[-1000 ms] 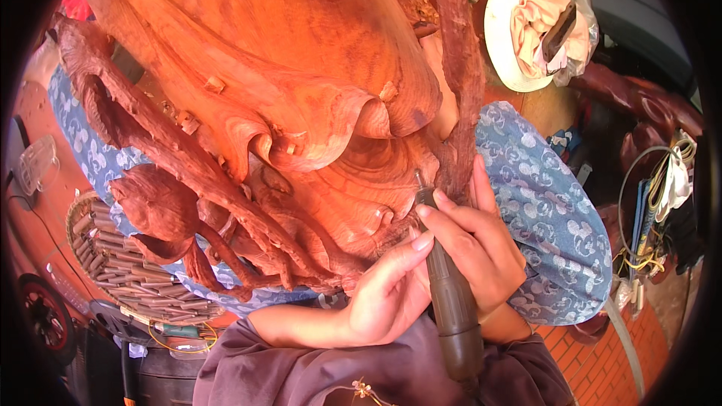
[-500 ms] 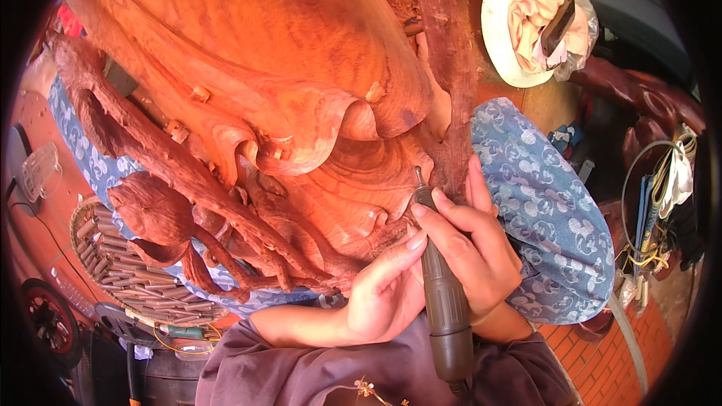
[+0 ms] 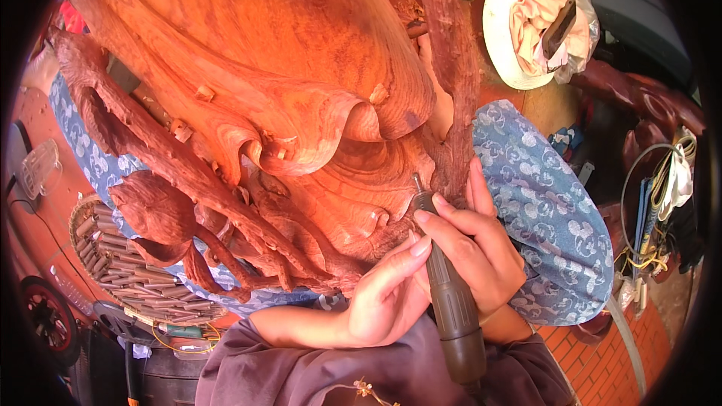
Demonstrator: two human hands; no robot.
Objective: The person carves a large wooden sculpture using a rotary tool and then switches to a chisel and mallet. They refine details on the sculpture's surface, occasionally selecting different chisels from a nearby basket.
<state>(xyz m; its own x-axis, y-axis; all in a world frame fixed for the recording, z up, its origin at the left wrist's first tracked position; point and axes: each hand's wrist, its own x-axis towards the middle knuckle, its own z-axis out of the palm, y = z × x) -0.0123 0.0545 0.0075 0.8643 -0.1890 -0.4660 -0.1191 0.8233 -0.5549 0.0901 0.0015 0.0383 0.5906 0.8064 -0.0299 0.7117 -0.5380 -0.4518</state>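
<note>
- Carving of reddish-brown wood (image 3: 286, 37) fills the far middle of the scene, with a smooth, broad surface and wavy, curled edges.
- Rotary tool (image 3: 455, 308), dark and thick in its body, stands slanting in front of the carving, at its near right part.
- The thin metal bit (image 3: 418, 183) points to the far side, close over the carved wood; I cannot tell whether it touches.
- The right hand (image 3: 485, 259) is closed around the front part of the rotary tool, from its right side, with the fingers bent.
- The left hand (image 3: 385, 293) is half curled, and its thumb lies against the left side of the tool. Its other fingers are partly hidden, so I cannot tell how firmly it holds.
- Small wood chips (image 3: 204, 93) lie on the carving, and a rough carved branch (image 3: 199, 177) runs along its left side.
- At the left, a round basket (image 3: 74, 227) contains many brown short sticks (image 3: 150, 282).
- Blue patterned cloth (image 3: 549, 225) is to the right of the hands.
- At the far right there is a pale hat (image 3: 499, 37), with peach cloth (image 3: 531, 9) inside.
</note>
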